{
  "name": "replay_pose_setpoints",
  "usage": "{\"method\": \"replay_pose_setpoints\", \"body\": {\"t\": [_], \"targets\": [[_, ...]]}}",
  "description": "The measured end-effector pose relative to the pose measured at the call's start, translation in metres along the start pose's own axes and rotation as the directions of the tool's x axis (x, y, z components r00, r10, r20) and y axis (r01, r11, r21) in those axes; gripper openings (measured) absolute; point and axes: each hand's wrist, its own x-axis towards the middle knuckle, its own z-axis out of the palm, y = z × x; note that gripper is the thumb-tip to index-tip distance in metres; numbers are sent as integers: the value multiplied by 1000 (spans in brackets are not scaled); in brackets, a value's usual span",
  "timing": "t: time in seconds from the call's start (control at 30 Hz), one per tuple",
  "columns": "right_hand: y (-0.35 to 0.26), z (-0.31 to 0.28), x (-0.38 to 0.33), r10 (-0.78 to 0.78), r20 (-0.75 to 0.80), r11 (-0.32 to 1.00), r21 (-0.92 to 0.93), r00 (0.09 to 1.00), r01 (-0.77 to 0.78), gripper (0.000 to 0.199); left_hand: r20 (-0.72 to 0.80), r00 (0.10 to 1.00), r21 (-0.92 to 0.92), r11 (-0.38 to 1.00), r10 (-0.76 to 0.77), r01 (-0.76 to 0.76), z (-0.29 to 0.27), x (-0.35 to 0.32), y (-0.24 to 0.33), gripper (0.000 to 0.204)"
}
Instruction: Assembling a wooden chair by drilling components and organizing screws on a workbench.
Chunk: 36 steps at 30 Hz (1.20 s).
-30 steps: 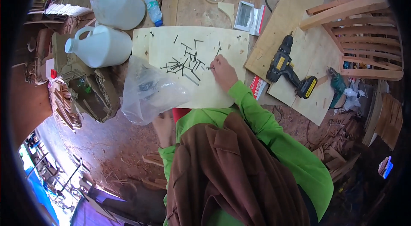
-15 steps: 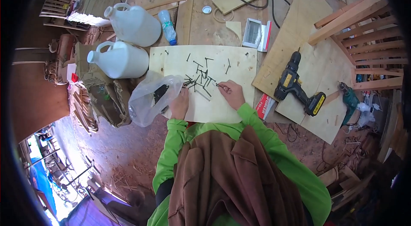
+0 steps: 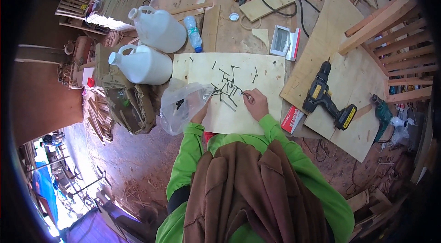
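**Inspection note: loose screws sorted by hand on a pale board**

A pale board (image 3: 234, 121) lies at the near edge of the wooden table (image 3: 229, 36). The dark screws (image 3: 227, 87) lie in a crossed heap around its middle, with several strays toward its far edge. Two more dark fastener heads show near its far left and far right corners.

The right hand (image 3: 256, 105) is at the heap's right side, thumb and fingertips together, pinched on what appears to be a screw. The left hand (image 3: 200, 113) is at the board's left side, against a clear plastic bag (image 3: 183, 107) that hangs over the board's left edge. The bag covers its fingertips; whether they are clamped on the film cannot be told. Dark contents show through the film, too blurred to identify.

On handling, in this inspector's judgement: screws are best lifted one or two at a time by the shank, points turned away from the fingers. Crossed pieces are best parted sideways before lifting, so that neighbours do not scatter toward the near edge. The bag's mouth needs steady support, since thin film may snag or tear on the points.

A cordless drill (image 3: 324, 91) rests on plywood beyond the board's right edge, clear of both hands. Two white jugs (image 3: 161, 30) stand off its left side.
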Motion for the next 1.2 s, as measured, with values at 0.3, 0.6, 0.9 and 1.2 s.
{"method": "replay_pose_setpoints", "body": {"t": [0.3, 0.6, 0.9, 1.2], "targets": [[-2, 5, -3, -20, -36, 1000, -11, 999, 20, 14, -171, 824, 568, 737, 540, -366, 51, -9, -61, 32], [-3, 1, -3, -42, -6, 998, -53, 999, 42, 13, -77, 988, 333, 937, 134, -101, 49, -36, -35, 23], [1, 3, -1, -74, 11, 996, -55, 997, 74, 16, 145, 965, -215, 959, 217, -183, -98, -91, 96, 11], [2, 3, -3, -62, 11, 997, -56, 998, 62, 15, 13, 982, 356, 916, 189, -182, -151, -68, 91, 11]]}}
